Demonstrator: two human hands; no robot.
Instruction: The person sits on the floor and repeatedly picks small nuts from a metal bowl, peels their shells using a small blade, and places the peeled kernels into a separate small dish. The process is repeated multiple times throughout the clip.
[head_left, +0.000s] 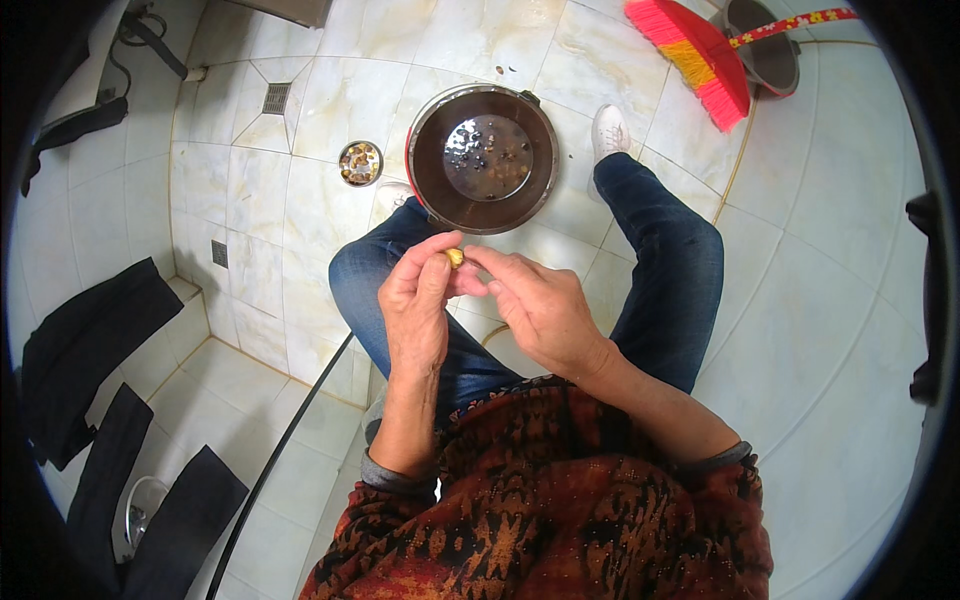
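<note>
My left hand (420, 289) pinches a small yellowish piece (454, 258), maybe a peeled nut or snail meat, between thumb and fingers. Against its right side are the fingertips of my right hand (536, 300), which seem to hold something thin, mostly hidden. Just beyond both hands a dark bucket (420, 180) stands on the floor, with murky water and dark round bits (487, 157) at its bottom. Left of the bucket sits a small round metal bowl (343, 177) holding several yellow and brown pieces (361, 160).
A red and yellow broom (705, 67) leans at a grey bucket (780, 64) at the upper right. Two floor drains (277, 98) lie to the left. Dark garments (97, 352) hang at the lower left, beside a black-edged panel (277, 454). My knees flank the hands.
</note>
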